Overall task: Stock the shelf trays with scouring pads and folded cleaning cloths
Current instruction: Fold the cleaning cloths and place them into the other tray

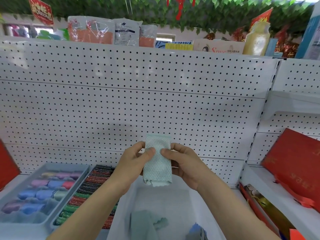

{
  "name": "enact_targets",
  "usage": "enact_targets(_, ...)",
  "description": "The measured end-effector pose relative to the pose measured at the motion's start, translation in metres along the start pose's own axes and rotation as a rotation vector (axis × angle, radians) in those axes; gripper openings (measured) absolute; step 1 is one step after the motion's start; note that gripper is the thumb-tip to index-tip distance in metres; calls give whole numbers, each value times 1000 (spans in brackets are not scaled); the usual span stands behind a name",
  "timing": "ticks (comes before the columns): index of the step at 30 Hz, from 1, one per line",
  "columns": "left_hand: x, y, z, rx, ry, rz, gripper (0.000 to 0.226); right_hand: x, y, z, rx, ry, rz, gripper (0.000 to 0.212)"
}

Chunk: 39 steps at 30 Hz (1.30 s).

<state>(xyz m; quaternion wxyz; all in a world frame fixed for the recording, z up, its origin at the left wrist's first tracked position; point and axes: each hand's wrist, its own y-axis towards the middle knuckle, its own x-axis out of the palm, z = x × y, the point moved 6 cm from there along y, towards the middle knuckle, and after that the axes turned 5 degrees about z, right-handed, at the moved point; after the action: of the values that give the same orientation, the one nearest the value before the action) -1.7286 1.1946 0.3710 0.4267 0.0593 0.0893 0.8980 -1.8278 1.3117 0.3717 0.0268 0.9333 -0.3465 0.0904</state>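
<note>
— So, what are the hands doing?

— Both grip one folded cleaning cloth (158,161), pale green with a waffle texture, held upright in the air in front of the pegboard (138,101). The left hand (133,163) curls round its left edge with the thumb pressed on the front; the right hand (183,163) does the same on the right edge. The cloth sits between the two hands, its top sticking up above the fingers and its loose ends hanging below.

— And under them?

— A white tray (124,213) lies directly below the cloth, holding a grey-green cloth (142,222) and a blue one (197,231) at the bottom. Just left stands a tray of striped scouring pads (90,189) packed on edge, and further left a grey tray (81,177) of pastel pads (43,191).

— Anything to the right?

— Red boxes (294,163) lean on the neighbouring shelf, well apart from the hands.
</note>
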Motion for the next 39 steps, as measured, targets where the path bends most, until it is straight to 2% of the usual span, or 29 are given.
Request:
enact_targets(3,0,0,-4,-2,-54,33,15,0,1,2,-6,6,0,19)
enact_targets(6,0,-1,-8,-32,-172,66,22,3,4,7,17,140,-40,25)
enact_targets(10,-1,0,-8,-14,-215,23,37,7,10,10,70,294,-77,22)
enact_targets(12,-6,4,-8,-18,-212,12,24,9,13,10,96,323,-104,18)
enact_targets(13,-8,4,-6,-20,-206,-3,20,10,15,9,94,317,-118,19)
enact_targets(15,-15,8,-6,-24,-152,-15,38,12,21,9,55,231,-121,17)
enact_targets(17,-23,13,-8,-13,-80,19,33,15,29,11,-19,120,-95,16)
enact_targets(20,-37,25,-16,-29,19,51,36,23,41,11,-80,52,-41,31)
enact_targets(25,-68,40,-27,-43,56,90,22,51,59,15,-75,-60,-82,29)
enact_targets(31,-123,58,-37,-37,23,74,13,104,83,34,-35,-180,-1,20)
enact_targets(37,-206,79,-45,-145,-345,21,18,179,116,59,1,14,-22,25)
enact_targets(39,-236,85,-52,-196,-389,5,20,205,123,68,24,57,-57,25)
